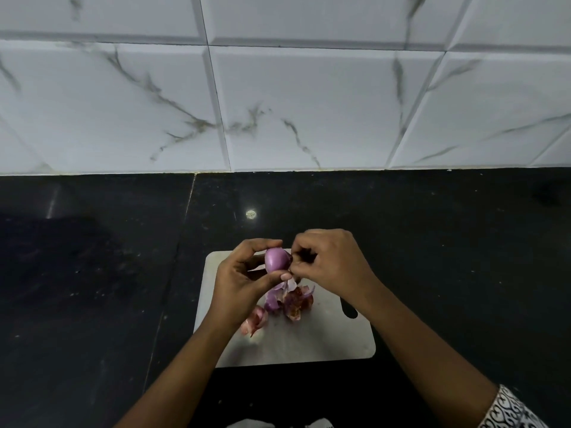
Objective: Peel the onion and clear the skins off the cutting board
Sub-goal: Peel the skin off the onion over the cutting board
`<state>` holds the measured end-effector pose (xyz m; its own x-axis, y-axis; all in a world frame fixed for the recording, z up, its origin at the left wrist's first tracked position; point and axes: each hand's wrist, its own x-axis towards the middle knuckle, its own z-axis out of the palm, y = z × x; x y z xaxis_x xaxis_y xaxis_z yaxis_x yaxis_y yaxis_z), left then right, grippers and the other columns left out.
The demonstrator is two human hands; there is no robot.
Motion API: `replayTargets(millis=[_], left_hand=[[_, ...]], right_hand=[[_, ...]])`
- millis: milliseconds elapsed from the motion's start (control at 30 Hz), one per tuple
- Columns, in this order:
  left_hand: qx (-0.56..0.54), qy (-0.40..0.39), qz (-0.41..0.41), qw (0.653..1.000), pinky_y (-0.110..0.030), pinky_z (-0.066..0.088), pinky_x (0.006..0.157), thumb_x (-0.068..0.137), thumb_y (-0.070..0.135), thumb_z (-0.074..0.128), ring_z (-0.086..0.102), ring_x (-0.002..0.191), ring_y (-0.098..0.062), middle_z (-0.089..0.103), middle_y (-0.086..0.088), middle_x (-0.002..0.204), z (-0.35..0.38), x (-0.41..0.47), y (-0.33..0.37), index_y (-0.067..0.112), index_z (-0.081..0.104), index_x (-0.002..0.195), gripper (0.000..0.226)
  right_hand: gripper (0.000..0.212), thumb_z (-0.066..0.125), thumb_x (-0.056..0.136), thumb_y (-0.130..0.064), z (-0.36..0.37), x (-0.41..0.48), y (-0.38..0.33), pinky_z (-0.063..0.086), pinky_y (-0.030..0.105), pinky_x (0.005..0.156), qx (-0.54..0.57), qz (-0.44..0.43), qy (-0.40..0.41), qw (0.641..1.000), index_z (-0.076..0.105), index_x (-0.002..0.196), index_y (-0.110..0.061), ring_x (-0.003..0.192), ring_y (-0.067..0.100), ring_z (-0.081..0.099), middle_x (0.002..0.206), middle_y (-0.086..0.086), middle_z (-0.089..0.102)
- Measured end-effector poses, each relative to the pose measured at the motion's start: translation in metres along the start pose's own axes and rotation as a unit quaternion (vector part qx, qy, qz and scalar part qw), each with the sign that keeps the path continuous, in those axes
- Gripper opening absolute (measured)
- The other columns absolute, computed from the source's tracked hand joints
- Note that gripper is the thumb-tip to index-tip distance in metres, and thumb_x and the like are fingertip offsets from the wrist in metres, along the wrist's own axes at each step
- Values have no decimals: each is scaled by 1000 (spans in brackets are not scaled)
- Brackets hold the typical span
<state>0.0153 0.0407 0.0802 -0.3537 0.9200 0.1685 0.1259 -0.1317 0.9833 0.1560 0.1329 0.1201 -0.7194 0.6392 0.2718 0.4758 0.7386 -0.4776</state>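
Onion: the onion [276, 259], smooth purple and mostly bare of skin, is held in the air over the far edge of the cutting board [324, 338].
Left hand: the left hand [244, 279] closes thumb and fingers around the onion from the left, thumb tip under it.
Right hand: the right hand [332, 262] is curled shut, fingertips pinching at the onion's right end; what it grips there is too small to tell.
Skins: a heap of loose skins [292, 299] lies mid-board just below the hands; another piece [255, 321] lies near the board's left edge, partly behind the left forearm.
Board: pale, rounded corners, with a handle slot [349, 310] at its right edge.
Counter: the black stone counter [448, 242] carries the board, a seam running down its left part.
Wall: white marbled tiles [309, 103] rise behind the counter.
Sleeve: a black-and-white patterned sleeve [509, 410] shows at the lower right.
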Motion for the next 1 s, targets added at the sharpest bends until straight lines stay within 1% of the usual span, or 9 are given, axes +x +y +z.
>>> replayTargets(millis=[167, 267, 367, 467, 533, 633, 767, 833, 1000], left_hand=[[37, -8, 63, 997, -28, 56, 84, 63, 31, 83, 63, 104, -13, 62, 13, 109, 2, -1, -1, 34, 64, 103, 45], [25, 1, 68, 997, -33, 56, 85, 65, 21, 84, 62, 105, -18, 62, 11, 109, 2, -2, -3, 30, 63, 103, 44], [0, -3, 79, 997, -30, 56, 84, 65, 23, 80, 62, 106, -18, 60, 13, 108, 3, -2, -2, 29, 63, 100, 40], [-24, 1, 90, 996, -23, 53, 82, 67, 21, 78, 62, 107, -17, 59, 9, 108, 4, -2, -1, 26, 62, 98, 36], [-29, 6, 88, 996, -22, 53, 82, 67, 17, 79, 61, 108, -17, 58, 4, 108, 4, -3, -3, 23, 61, 97, 36], [-46, 6, 71, 996, -25, 54, 83, 67, 15, 80, 60, 112, -20, 57, 2, 110, 3, -5, -6, 24, 60, 96, 36], [-55, 8, 46, 997, -29, 54, 85, 68, 6, 79, 60, 113, -21, 59, 2, 110, 0, -7, -14, 21, 60, 97, 38], [-62, 4, 16, 998, -33, 55, 87, 68, -3, 78, 62, 109, -23, 63, 0, 107, 0, -9, -19, 15, 60, 99, 40], [-82, 16, -55, 995, -32, 56, 84, 67, -6, 76, 67, 100, -21, 68, 6, 104, 1, -12, -23, 15, 63, 101, 42]], right_hand=[[4, 69, 73, -17, -5, -2, -3, 53, 30, 58, 122, 110, 14, 986, 68, 70, -19, 59, 9, 60, 63, -5, 65], [6, 66, 80, -12, -9, -1, -4, 58, 29, 58, 229, 192, -14, 954, 70, 75, -14, 59, 13, 66, 67, 2, 69], [8, 63, 85, -7, -10, -1, -7, 54, 23, 52, 373, 274, -28, 886, 69, 80, -5, 54, 15, 62, 66, 10, 67], [13, 62, 86, -12, -8, 1, -9, 51, 20, 50, 490, 347, -12, 800, 68, 82, -1, 52, 11, 59, 62, 7, 63], [11, 63, 86, -14, -8, 0, -7, 53, 20, 52, 525, 369, 8, 767, 69, 82, -4, 54, 10, 61, 62, 5, 64], [6, 67, 82, -14, -7, -6, -3, 54, 21, 55, 458, 355, 2, 815, 71, 84, -10, 61, 11, 65, 69, 5, 67], [11, 70, 82, -19, 13, -17, 5, 57, 27, 75, 159, 289, -88, 940, 71, 92, -21, 76, 6, 65, 86, -4, 71], [13, 67, 84, -20, 21, -21, 4, 56, 27, 79, 111, 261, -88, 955, 69, 95, -26, 79, 2, 64, 89, -9, 70], [21, 56, 90, -14, 9, -22, -4, 52, 19, 78, 131, 190, -21, 973, 68, 105, -24, 88, 2, 63, 98, -8, 69]])
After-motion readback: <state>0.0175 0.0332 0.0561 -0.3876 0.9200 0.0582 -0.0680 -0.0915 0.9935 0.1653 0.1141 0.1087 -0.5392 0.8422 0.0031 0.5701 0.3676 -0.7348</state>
